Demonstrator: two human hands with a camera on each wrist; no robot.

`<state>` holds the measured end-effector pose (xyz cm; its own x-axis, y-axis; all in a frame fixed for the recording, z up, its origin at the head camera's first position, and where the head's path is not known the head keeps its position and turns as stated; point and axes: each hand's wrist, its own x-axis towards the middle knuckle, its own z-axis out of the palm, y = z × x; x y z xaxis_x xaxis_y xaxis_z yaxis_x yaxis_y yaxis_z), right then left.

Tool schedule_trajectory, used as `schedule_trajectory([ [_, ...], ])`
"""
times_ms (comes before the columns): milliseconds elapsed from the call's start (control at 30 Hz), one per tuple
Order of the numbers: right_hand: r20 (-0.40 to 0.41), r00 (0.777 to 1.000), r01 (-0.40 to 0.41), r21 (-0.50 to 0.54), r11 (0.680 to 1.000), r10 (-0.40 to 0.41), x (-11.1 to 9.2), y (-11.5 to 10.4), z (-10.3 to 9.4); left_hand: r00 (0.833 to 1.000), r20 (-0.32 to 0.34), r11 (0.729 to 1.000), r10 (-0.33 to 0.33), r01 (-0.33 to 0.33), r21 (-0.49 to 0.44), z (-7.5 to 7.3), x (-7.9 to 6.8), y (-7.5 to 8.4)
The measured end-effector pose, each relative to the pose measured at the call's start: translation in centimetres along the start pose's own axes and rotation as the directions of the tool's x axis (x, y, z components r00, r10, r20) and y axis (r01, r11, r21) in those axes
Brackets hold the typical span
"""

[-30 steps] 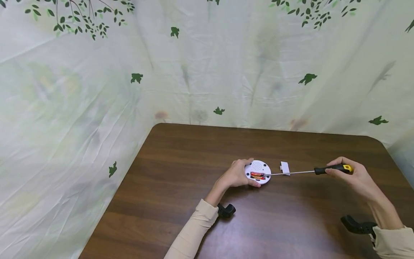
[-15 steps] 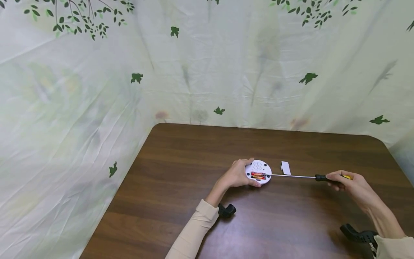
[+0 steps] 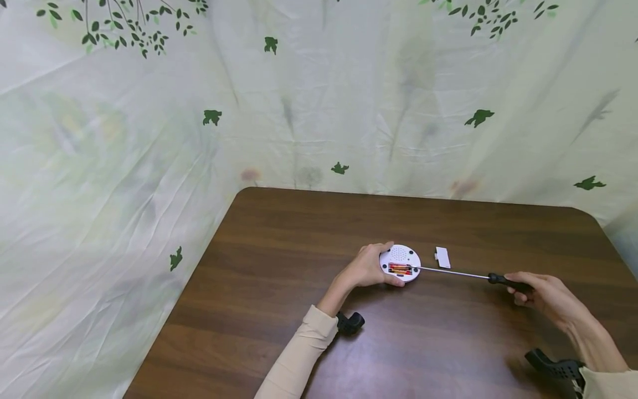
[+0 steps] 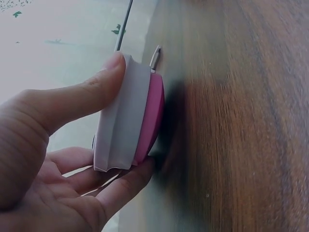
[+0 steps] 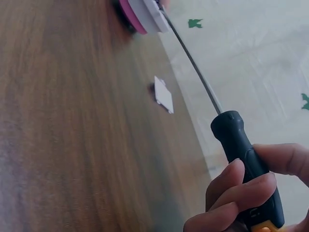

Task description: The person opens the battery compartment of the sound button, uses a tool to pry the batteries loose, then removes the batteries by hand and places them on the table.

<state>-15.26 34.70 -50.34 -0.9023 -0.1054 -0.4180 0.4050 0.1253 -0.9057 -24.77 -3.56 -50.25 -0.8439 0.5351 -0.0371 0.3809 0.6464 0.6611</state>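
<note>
My left hand (image 3: 366, 267) grips a round white device (image 3: 402, 253) by its edge, thumb on one side and fingers on the other. In the left wrist view a pink face (image 4: 153, 111) shows on the device's side toward the table. Red batteries (image 3: 400, 269) lie in its open compartment. My right hand (image 3: 548, 296) holds a long screwdriver (image 3: 505, 281) by its black handle, fingers curled round it. The metal shaft (image 5: 195, 65) reaches to the end of the battery compartment; the exact contact of its tip is too small to tell.
A small white battery cover (image 3: 442, 257) lies on the brown wooden table (image 3: 299, 238), just beyond the screwdriver shaft. A pale curtain (image 3: 369, 100) with leaf prints hangs behind the table's far edge. Black wrist mounts (image 3: 350, 323) sit on both forearms.
The right hand has turned over the screwdriver handle and moved slightly toward the front, so the shaft now slants more. The left hand and device have hardly moved.
</note>
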Motion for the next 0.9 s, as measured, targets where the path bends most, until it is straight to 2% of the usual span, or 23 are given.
schedule_trajectory([
  [233, -0.014, 1.000, 0.021, 0.038, 0.999, -0.021, -0.4, 0.4, -0.3, 1.000, 0.006, 1.000, 0.014, -0.014, -0.005, -0.2, 0.1, 0.0],
  [600, -0.017, 0.996, 0.094, 0.159, 0.983, -0.092, -0.7, 0.6, -0.4, 1.000, -0.002, 1.000, 0.012, -0.012, -0.015, -0.2, -0.1, -0.1],
  [900, -0.026, 0.988, 0.155, 0.093, 0.984, -0.153, -1.4, 0.5, -0.7, 1.000, 0.001, 1.000, 0.018, -0.018, -0.023, -0.1, -0.1, -0.1],
])
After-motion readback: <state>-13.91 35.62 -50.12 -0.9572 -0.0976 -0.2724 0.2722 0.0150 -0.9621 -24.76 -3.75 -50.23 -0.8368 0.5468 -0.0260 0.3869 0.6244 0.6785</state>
